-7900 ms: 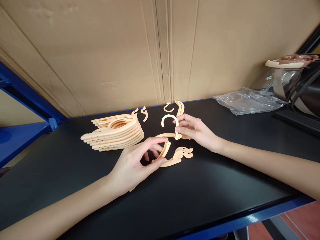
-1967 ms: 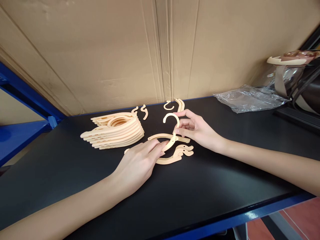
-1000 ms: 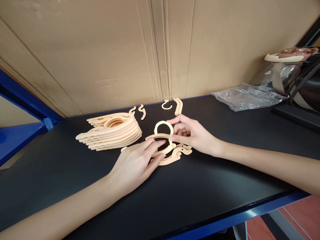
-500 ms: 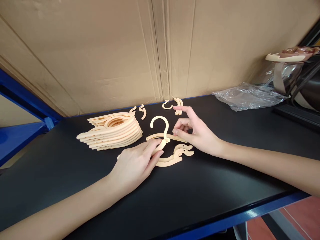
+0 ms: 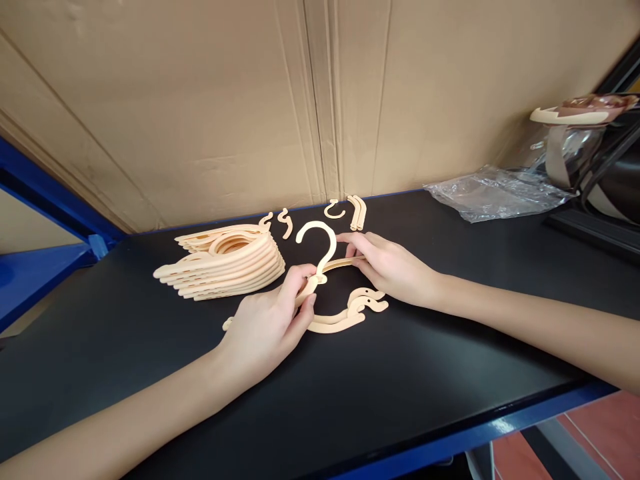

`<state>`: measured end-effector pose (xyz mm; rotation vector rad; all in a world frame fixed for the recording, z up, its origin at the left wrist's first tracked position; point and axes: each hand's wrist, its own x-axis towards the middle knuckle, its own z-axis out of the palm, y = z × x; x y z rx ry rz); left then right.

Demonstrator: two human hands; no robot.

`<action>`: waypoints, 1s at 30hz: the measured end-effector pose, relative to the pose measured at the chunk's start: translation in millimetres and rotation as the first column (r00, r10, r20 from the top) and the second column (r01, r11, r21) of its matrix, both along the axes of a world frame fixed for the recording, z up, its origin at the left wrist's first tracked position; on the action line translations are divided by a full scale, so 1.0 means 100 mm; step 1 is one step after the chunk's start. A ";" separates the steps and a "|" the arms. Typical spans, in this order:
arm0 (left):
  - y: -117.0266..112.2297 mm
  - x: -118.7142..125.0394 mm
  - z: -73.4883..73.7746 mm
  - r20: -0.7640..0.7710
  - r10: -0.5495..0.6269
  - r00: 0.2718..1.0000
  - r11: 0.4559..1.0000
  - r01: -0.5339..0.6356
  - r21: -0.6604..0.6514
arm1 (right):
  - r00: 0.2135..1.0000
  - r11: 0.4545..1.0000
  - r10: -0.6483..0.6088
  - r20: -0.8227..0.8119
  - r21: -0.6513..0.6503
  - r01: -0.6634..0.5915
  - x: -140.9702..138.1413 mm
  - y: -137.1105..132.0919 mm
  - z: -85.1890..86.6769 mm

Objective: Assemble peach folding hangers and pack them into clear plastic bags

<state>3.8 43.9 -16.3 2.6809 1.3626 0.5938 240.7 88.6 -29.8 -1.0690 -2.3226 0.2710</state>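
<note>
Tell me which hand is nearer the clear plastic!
The right hand: it's left of the clear plastic and nearer the camera. The left hand is left too, but farther off.

The left hand (image 5: 270, 315) holds a cream hanger arm (image 5: 311, 287) with a hook (image 5: 333, 245) at its end, and the right hand (image 5: 389, 268) pinches a slim bar (image 5: 340, 264); stacked hanger pieces (image 5: 235, 273) lie on the counter (image 5: 425, 367).

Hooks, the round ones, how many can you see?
2: the front hook, on the piece in the left hand, and the back hook, lying near the cardboard. The stack may hide others.
</note>
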 end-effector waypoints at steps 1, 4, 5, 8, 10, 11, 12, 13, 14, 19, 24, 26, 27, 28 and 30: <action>0.01 0.00 0.00 0.029 0.011 1.000 0.999 -0.010 -0.041 | 1.000 1.000 -0.008 0.003 0.011 0.008 0.01 0.00 0.00; 0.04 0.00 0.01 0.111 0.060 0.992 0.986 -0.041 -0.164 | 0.999 0.999 -0.043 0.015 0.006 0.043 0.01 0.01 -0.01; 0.05 0.01 0.02 0.136 0.075 0.988 0.979 -0.048 -0.196 | 0.998 0.998 -0.062 0.028 -0.004 0.062 0.01 0.01 0.00; 0.07 0.01 0.03 0.173 0.092 0.981 0.970 -0.049 -0.238 | 0.989 0.991 -0.119 0.084 -0.045 0.123 0.00 -0.01 0.04; 0.08 -0.01 0.02 0.174 0.082 0.981 0.969 -0.038 -0.243 | 0.983 0.987 -0.136 0.121 -0.072 0.145 -0.02 -0.02 0.08; 0.09 -0.01 0.02 0.178 0.075 0.981 0.968 -0.028 -0.249 | 0.983 0.986 -0.132 0.131 -0.082 0.143 -0.02 -0.03 0.09; 0.09 -0.02 0.02 0.188 0.067 0.980 0.966 -0.017 -0.256 | 0.983 0.987 -0.123 0.136 -0.087 0.135 -0.03 -0.04 0.10; 0.09 -0.03 0.01 0.199 0.060 0.978 0.965 -0.006 -0.263 | 0.984 0.989 -0.114 0.134 -0.082 0.125 -0.03 -0.05 0.11; 0.09 -0.03 0.01 0.208 0.054 0.977 0.964 0.003 -0.265 | 0.986 0.991 -0.103 0.130 -0.067 0.112 -0.03 -0.05 0.12; 0.06 -0.02 0.05 0.181 0.089 0.979 0.981 -0.055 -0.187 | 0.991 1.000 -0.014 0.136 0.018 0.012 -0.02 -0.05 0.11; 0.03 0.02 0.07 0.129 0.104 0.986 0.989 -0.089 -0.119 | 0.989 0.994 0.088 0.121 -0.071 -0.080 -0.01 -0.06 0.11; 0.03 0.03 0.07 0.122 0.098 0.988 0.991 -0.086 -0.106 | 0.986 0.993 0.109 0.126 -0.057 -0.103 -0.01 -0.07 0.11; 0.03 0.03 0.07 0.122 0.097 0.988 0.991 -0.085 -0.104 | 0.984 0.992 0.125 0.130 -0.046 -0.120 -0.01 -0.07 0.11; 0.03 0.03 0.07 0.127 0.096 0.987 0.991 -0.083 -0.104 | 0.981 0.990 0.140 0.134 -0.032 -0.137 -0.01 -0.07 0.11; 0.03 0.02 0.06 0.144 0.098 0.985 0.991 -0.083 -0.104 | 0.977 0.988 0.151 0.151 0.000 -0.152 0.00 -0.07 0.11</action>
